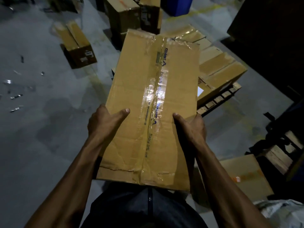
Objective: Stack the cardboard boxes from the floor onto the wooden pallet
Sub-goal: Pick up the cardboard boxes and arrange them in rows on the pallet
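A long brown cardboard box sealed with clear tape fills the frame's centre, held above the grey floor. Boxes on the wooden pallet lie centre right. Left hand and right hand grip its sides, thumbs on top.

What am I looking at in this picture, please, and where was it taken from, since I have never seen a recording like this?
There is no machine here: a camera worn on a person's head looks down at their own arms. The left hand and the right hand grip the sides of a long taped cardboard box, thumbs on top, carried at waist height. Ahead, boxes already stacked sit on the wooden pallet. Another box on the floor stands to the left on the grey concrete.
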`<state>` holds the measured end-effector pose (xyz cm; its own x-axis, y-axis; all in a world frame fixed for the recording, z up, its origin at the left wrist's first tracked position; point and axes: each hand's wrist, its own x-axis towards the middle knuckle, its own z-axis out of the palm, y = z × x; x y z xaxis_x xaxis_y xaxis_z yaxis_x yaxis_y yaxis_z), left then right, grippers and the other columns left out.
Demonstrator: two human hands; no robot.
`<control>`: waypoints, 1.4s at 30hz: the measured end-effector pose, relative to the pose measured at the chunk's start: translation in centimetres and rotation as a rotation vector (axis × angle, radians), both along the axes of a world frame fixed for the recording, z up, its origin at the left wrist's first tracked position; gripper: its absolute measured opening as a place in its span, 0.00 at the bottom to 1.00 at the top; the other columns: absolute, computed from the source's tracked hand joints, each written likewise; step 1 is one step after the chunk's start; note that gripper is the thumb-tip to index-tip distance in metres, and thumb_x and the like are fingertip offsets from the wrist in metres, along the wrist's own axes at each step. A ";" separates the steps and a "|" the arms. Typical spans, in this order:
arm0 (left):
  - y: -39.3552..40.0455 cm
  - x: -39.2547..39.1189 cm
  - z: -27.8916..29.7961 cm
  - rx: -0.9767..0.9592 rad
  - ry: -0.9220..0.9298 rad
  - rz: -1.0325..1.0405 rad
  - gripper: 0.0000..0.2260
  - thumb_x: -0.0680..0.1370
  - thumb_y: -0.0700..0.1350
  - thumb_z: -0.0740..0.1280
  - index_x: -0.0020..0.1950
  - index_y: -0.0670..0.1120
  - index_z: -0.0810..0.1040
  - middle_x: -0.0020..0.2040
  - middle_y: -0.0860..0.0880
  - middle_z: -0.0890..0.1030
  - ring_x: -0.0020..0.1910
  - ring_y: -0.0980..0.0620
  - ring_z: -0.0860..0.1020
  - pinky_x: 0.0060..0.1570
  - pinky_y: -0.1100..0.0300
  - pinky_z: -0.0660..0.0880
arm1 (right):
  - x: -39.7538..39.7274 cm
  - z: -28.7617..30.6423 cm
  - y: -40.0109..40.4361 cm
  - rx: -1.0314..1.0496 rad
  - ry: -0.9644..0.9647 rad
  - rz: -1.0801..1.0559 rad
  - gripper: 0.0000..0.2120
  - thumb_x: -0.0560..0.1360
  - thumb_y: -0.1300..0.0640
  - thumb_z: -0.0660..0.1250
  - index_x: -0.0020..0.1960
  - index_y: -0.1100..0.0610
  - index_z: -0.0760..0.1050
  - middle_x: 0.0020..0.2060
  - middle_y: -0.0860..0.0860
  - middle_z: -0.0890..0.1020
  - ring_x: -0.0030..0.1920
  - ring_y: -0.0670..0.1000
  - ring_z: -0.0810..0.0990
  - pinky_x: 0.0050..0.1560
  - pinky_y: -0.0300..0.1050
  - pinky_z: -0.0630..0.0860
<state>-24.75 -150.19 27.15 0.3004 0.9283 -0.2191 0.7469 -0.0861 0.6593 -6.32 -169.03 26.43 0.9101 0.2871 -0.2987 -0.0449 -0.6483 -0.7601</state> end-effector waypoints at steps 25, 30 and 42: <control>41.1 0.6 -0.2 0.034 -0.017 0.129 0.34 0.69 0.72 0.69 0.63 0.48 0.76 0.56 0.47 0.81 0.49 0.43 0.79 0.49 0.50 0.78 | 2.9 -0.2 44.3 -0.026 0.039 0.129 0.45 0.62 0.25 0.68 0.68 0.55 0.70 0.61 0.56 0.79 0.61 0.62 0.77 0.61 0.56 0.77; 50.0 3.4 0.6 0.018 -0.043 0.123 0.33 0.67 0.72 0.69 0.61 0.50 0.77 0.53 0.48 0.82 0.47 0.45 0.79 0.49 0.49 0.79 | 5.9 1.0 52.7 -0.024 0.024 0.129 0.36 0.67 0.30 0.70 0.63 0.54 0.72 0.58 0.55 0.80 0.58 0.61 0.78 0.55 0.51 0.76; 71.9 10.2 -1.7 -0.036 -0.068 -0.077 0.31 0.68 0.71 0.70 0.62 0.52 0.77 0.53 0.50 0.82 0.50 0.44 0.80 0.50 0.49 0.79 | 8.6 0.1 70.8 -0.038 0.003 -0.081 0.34 0.67 0.31 0.71 0.64 0.51 0.71 0.56 0.50 0.81 0.55 0.58 0.79 0.57 0.55 0.78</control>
